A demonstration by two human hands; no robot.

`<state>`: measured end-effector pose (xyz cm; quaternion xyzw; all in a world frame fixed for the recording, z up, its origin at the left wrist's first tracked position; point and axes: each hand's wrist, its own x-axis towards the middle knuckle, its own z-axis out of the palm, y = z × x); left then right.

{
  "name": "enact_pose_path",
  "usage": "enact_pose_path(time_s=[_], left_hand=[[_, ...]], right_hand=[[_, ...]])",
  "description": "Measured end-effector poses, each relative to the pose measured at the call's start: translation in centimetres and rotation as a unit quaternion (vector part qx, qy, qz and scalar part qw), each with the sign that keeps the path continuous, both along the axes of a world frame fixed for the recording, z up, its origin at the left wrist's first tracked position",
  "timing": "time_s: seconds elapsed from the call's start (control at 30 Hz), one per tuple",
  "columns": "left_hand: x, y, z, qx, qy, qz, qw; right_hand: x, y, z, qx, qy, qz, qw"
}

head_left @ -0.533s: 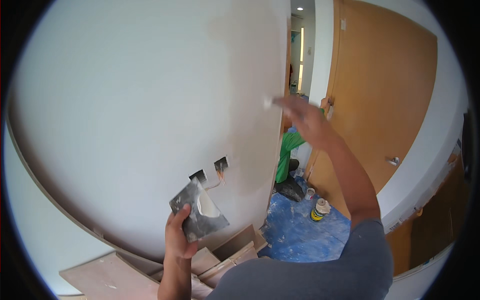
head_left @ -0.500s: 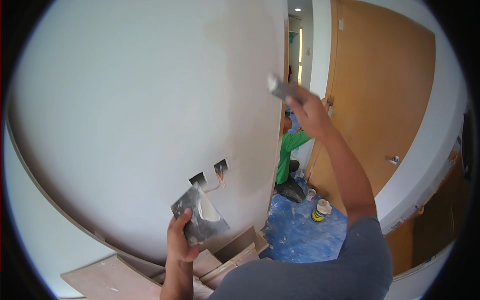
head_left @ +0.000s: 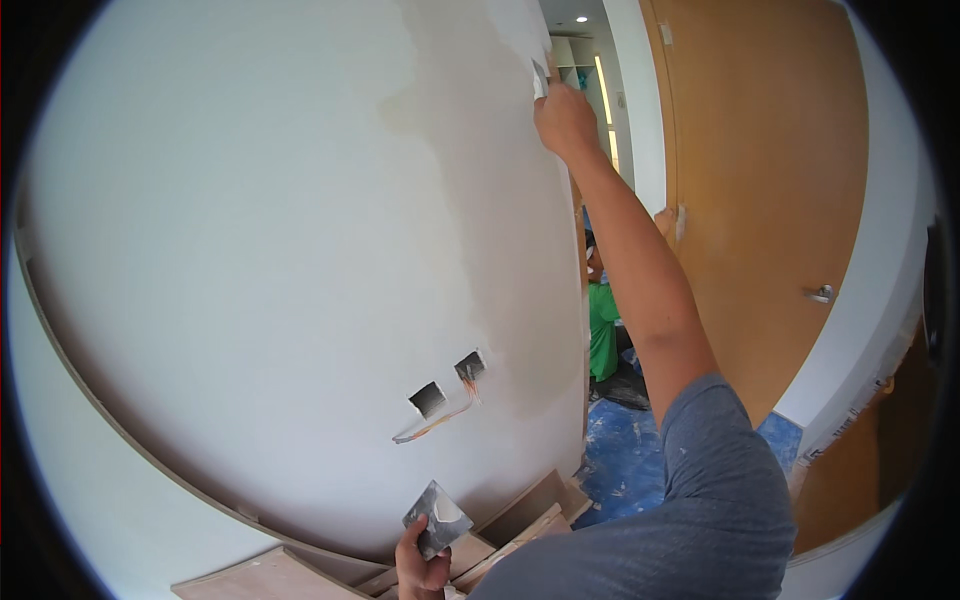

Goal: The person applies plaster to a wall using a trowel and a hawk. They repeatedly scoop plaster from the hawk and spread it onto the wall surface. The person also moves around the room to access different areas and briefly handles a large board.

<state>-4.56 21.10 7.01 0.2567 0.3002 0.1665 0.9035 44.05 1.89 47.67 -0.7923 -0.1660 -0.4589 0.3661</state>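
My left hand [head_left: 421, 568] is low in front of the wall, closed on a flat grey plate [head_left: 432, 538] with a patch of white putty [head_left: 449, 507] on it. High up at the wall's right edge, my right hand [head_left: 567, 122] grips a putty knife [head_left: 540, 78]. Its blade lies at the wall edge, near a fresh white smear; most of the handle is hidden in my fingers. The pale wall [head_left: 280, 250] has a darker, greyish coated band [head_left: 490, 200] down its right side.
Two square wall openings [head_left: 427, 400] sit low, with loose wires [head_left: 450, 420] hanging out. Boards [head_left: 265, 578] lean at the wall's foot. Beyond the edge, a person in green [head_left: 603, 335] is low beside a wooden door [head_left: 760, 180]. Blue sheeting [head_left: 622, 455] covers the floor.
My right hand has gone up and left, bringing the putty knife to the wall's edge. My left hand with the plate has dropped and shifted right. The view has shifted too.
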Motion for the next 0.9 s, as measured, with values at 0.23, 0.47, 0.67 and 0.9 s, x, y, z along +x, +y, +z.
enact_pose_path(time_s=[0.23, 0.47, 0.67, 0.9], left_hand=[[-3.0, -1.8, 2.8, 0.009, 0.049, 0.051, 0.997], [-4.1, 0.8, 0.6, -0.002, 0.012, 0.045, 0.999], [-2.2, 2.1, -1.5, 0.169, 0.008, -0.009, 0.986], [-4.0, 1.2, -2.8, 0.4, 0.063, -0.068, 0.912]], right_hand=[[1.0, 2.6, 0.6, -0.022, 0.008, -0.016, 1.0], [-4.7, 8.5, -0.2, 0.033, -0.029, 0.007, 0.999], [-13.4, 13.2, -0.8, 0.013, -0.081, 0.065, 0.995], [-9.6, 6.1, -1.0, 0.034, -0.043, 0.068, 0.996]])
